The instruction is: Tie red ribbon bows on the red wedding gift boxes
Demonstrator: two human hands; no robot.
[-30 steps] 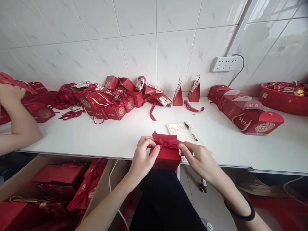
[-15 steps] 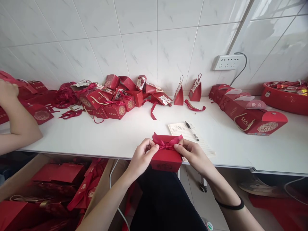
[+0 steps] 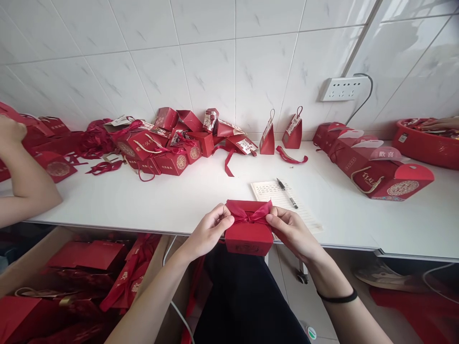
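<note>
A small red gift box (image 3: 248, 240) sits at the table's front edge, partly over my lap. Across its top a red ribbon (image 3: 250, 213) is tied in a bow, with the knot in the middle. My left hand (image 3: 214, 225) pinches the bow's left side between thumb and fingers. On the other side, my right hand (image 3: 289, 226) grips the right part of the same ribbon. Both hands are closed and rest beside the box. Behind the box lie an open lined notebook (image 3: 267, 193) with handwriting and a black pen (image 3: 287, 193).
Several red boxes (image 3: 168, 163) are heaped by the wall. Two peaked boxes (image 3: 267, 136) stand near a loose ribbon. Right are a row of handled boxes (image 3: 373, 172) and a red basin (image 3: 426, 145) with another person's hand. Another person's arm (image 3: 25, 181) is left, above a carton (image 3: 152, 272).
My hands have spread slightly apart, drawing the bow wider and tighter. At the right, another person's hand has come into the red basin.
</note>
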